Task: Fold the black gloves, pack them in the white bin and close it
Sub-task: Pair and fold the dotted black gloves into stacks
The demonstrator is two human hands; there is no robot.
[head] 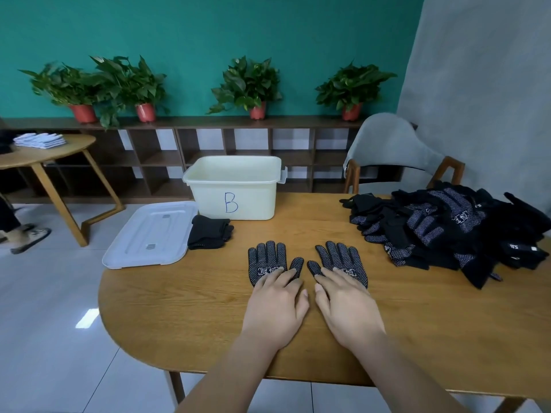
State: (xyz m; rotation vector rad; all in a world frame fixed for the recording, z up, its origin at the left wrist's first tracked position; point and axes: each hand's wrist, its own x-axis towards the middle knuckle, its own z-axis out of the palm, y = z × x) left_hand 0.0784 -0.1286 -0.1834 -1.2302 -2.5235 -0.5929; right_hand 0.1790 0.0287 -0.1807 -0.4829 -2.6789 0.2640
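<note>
Two black dotted gloves lie flat side by side on the wooden table [179,308], fingers pointing away from me. My left hand [275,302] rests flat with straight fingers on the cuff end of the left glove [267,257]. Flat on the lower part of the right glove [340,257] lies my right hand [347,308]. The white bin [235,189], marked "B", stands open at the table's far side. Its white lid [150,235] lies to the left of it. A folded black glove bundle [208,232] sits between lid and bin.
A large heap of loose black gloves [453,231] covers the table's right side. A grey chair [393,153] stands behind the table. A second wooden table [44,156] with white items is at the far left, and a person's feet [26,236] show beside it.
</note>
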